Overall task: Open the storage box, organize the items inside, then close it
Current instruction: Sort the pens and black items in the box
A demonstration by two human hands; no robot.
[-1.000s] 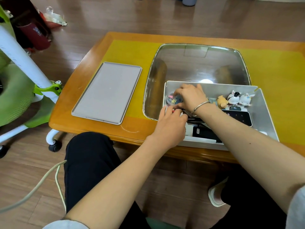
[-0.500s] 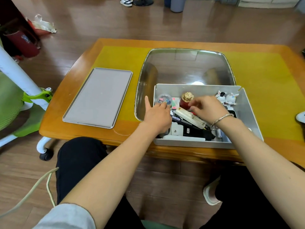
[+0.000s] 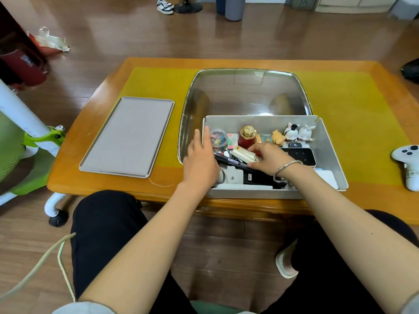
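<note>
Head camera, looking down at a low wooden table (image 3: 74, 159) with a yellow mat. Right of the frame's centre, at the table's near edge, sits an open grey storage box (image 3: 331, 150), rectangular with thin, stiff-looking walls. Its flat grey lid (image 3: 127, 137), a shallow rimmed panel, lies on the table at centre left, well apart from the box.

The left hand (image 3: 200, 163) rests at the box's left wall, fingers straight and close together, gripping nothing. The right hand (image 3: 268, 158), a metal bangle on its wrist, reaches into the middle of the box with fingers curled over a cream plastic gadget (image 3: 243, 155); whether it truly pinches it cannot be told.

Inside, along the far wall: a clear round tub of coloured clips (image 3: 218, 138), a red bottle with a gold cap (image 3: 247, 138), small glossy animal figurines (image 3: 294, 132). Black pens and a dark phone-like slab (image 3: 301, 156) lie nearer.

The box looks light and rigid, probably best held by its two short walls; the figurines seem fragile. A white game controller (image 3: 408, 164) lies at far right.
</note>
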